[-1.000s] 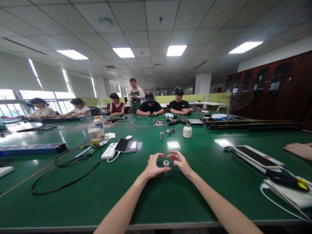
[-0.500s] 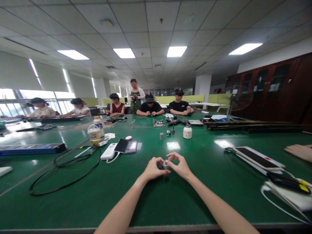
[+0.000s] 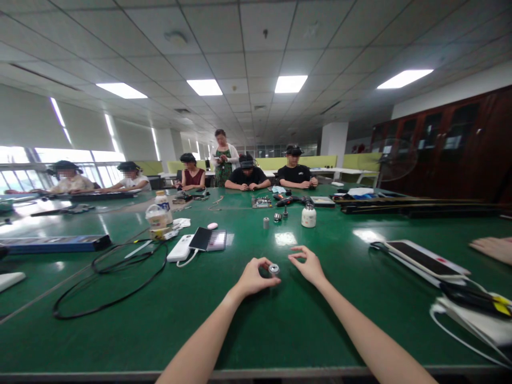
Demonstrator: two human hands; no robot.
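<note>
My left hand (image 3: 254, 277) grips a small round metal cylinder (image 3: 274, 269) between thumb and fingers, just above the green table. The cylinder's top face is turned up toward me and shows darker spots; its finer detail is too small to read. To the right of it, my right hand (image 3: 310, 266) is apart from the cylinder. Its fingers are bent, with a gap between thumb and forefinger and nothing visible in it. Farther off stand another grey metal cylinder (image 3: 266, 223), a shiny metal part (image 3: 277, 217) and a dark upright part (image 3: 285, 212).
A white bottle (image 3: 308, 216) stands beyond my hands. Left are a phone (image 3: 202, 239), a white power bank (image 3: 180, 248) and a looped black cable (image 3: 110, 306). A device with a dark panel (image 3: 420, 257) lies right, near another person's hand (image 3: 494, 249). Several people sit opposite.
My right hand has drawn away to the right from the metal cylinder, uncovering its top. My left hand still holds the cylinder in nearly the same place.
</note>
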